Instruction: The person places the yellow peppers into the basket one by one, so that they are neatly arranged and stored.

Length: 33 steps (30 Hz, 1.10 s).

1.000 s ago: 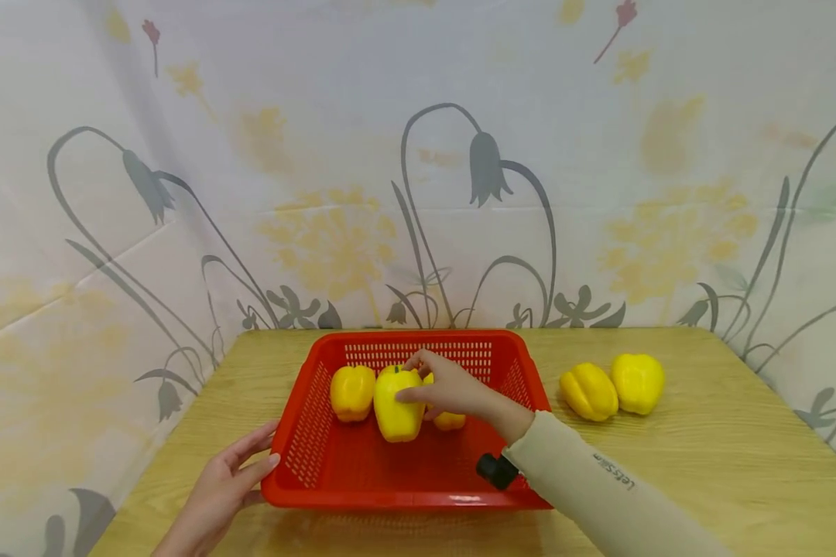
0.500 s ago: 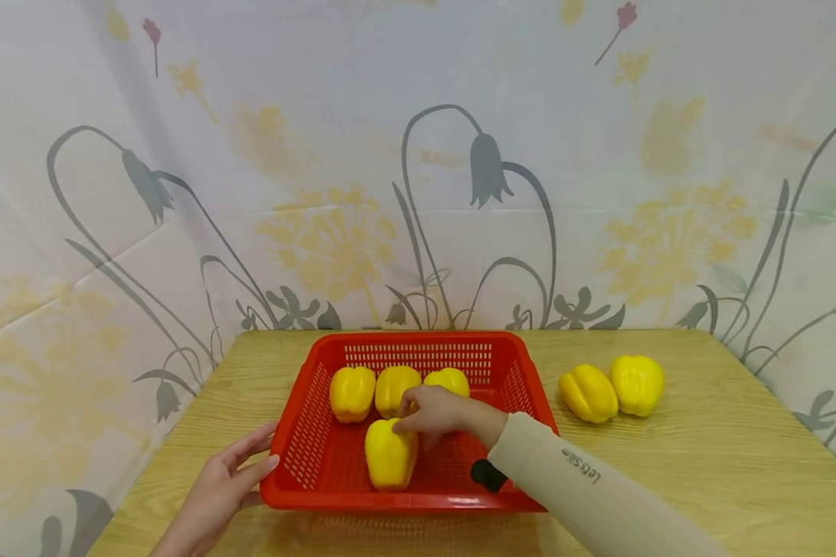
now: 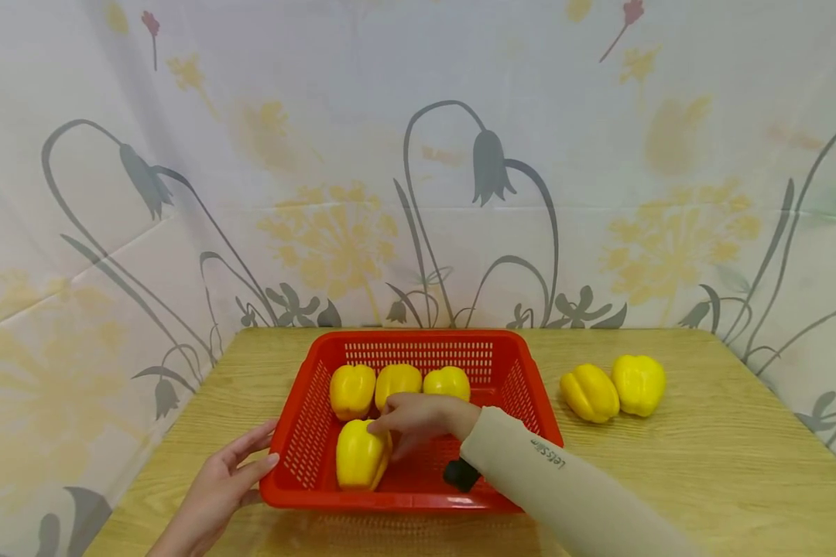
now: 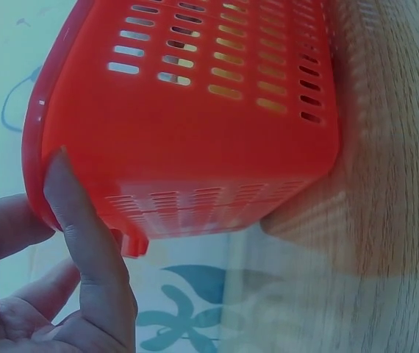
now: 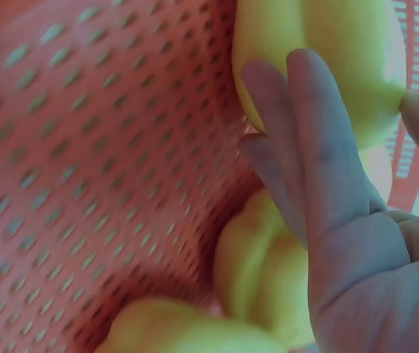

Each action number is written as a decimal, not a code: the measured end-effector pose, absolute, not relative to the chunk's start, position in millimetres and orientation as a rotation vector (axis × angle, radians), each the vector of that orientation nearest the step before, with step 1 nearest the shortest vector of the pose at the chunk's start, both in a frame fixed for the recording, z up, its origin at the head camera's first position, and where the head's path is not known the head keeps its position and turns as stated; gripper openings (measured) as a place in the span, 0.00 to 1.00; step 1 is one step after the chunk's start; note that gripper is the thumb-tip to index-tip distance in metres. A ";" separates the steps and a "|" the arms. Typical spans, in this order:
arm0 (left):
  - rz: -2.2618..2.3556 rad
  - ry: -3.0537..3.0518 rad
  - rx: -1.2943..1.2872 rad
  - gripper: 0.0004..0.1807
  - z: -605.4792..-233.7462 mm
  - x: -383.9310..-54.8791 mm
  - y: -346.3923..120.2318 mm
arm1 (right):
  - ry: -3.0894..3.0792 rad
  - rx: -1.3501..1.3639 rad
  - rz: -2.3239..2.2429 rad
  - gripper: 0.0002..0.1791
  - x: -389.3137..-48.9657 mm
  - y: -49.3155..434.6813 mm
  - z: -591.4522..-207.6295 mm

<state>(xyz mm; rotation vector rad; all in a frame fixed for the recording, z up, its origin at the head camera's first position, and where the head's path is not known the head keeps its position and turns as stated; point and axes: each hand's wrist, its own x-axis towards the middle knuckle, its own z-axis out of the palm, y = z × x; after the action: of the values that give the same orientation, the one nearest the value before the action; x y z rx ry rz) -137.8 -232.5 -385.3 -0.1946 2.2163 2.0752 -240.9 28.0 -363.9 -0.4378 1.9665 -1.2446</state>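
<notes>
In the head view my right hand [image 3: 418, 422] reaches into the red plastic basket [image 3: 390, 500] and holds a yellow bell pepper [image 3: 358, 456] near its front left. In the right wrist view, straight fingers [image 5: 323, 132] lie along one side of this pepper [image 5: 327, 73], with the thumb touching the other side. Three more peppers stand in a row behind: left [image 3: 352, 393], middle [image 3: 398, 383] and right [image 3: 447, 382]. My left hand [image 3: 216, 487] rests against the basket's left side from outside. Its fairly straight fingers [image 4: 84, 228] touch the rim and outer wall.
Two yellow bell peppers, one deeper yellow [image 3: 590, 393] and one brighter [image 3: 638, 384], lie side by side on the wooden table [image 3: 683, 464] right of the basket. A flower-patterned cloth [image 3: 320, 155] hangs behind the table and at its left.
My right hand has brought the held pepper forward from the back row to the front of the basket, then left. The left hand and the basket have stayed in place.
</notes>
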 end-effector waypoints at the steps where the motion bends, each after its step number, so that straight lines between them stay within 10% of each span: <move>1: 2.072 2.220 -0.200 0.33 -385.0 -138.0 -232.1 | 1.950 -0.451 -1.245 0.11 -241.2 25.0 -364.4; 33: 2.047 2.230 -0.233 0.33 -385.7 -137.8 -230.8 | 2.139 -0.716 -1.499 0.14 -228.8 70.8 -307.5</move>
<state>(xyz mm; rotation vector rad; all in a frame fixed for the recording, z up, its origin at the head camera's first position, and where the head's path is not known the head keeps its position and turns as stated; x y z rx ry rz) -137.8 -230.8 -385.7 -0.2332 2.2304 2.0471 -228.8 70.8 -307.5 -0.7165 2.1385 -1.4986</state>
